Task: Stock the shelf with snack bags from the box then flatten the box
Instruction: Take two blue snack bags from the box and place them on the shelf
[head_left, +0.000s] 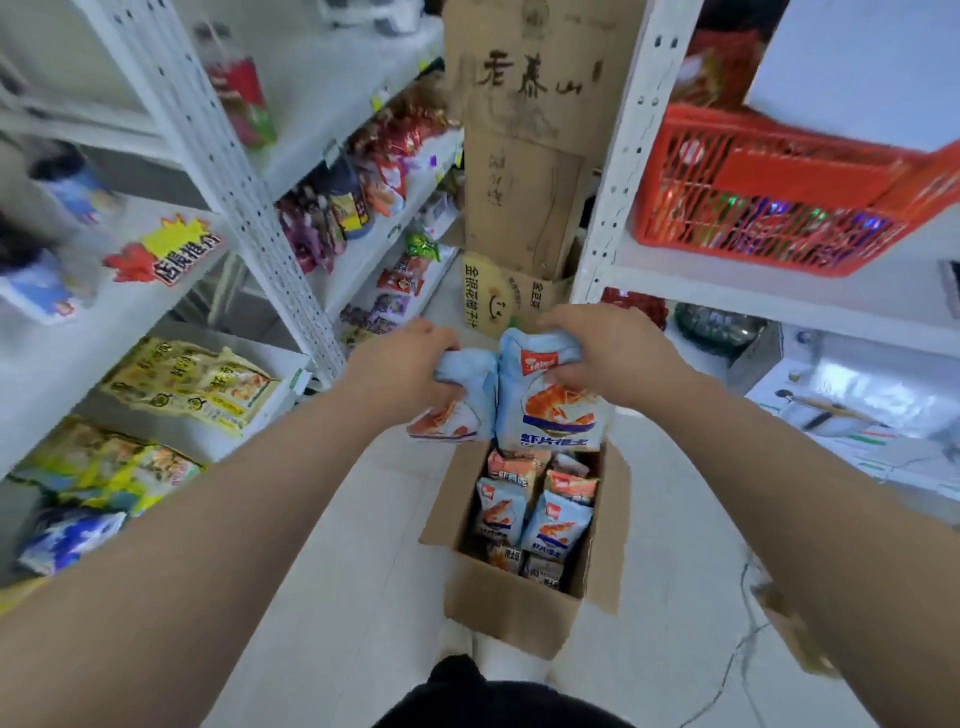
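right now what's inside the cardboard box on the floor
Light-blue shrimp snack bags stand packed in the open cardboard box. What lies beneath them is hidden; the held bags cover the box's far end.

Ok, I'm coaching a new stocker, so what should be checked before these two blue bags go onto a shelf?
1. Left hand grips the left bag: ok.
2. Right hand grips the right bag: ok.
3. Both bags held above the box: ok.
4. Bags undamaged: cannot tell; their tops are crumpled in the grips.
5. Free spot on the left shelf: ok, a bare stretch shows, though whether it is this product's place cannot be told.
6. Box empty for flattening: not ok; more bags stand inside.
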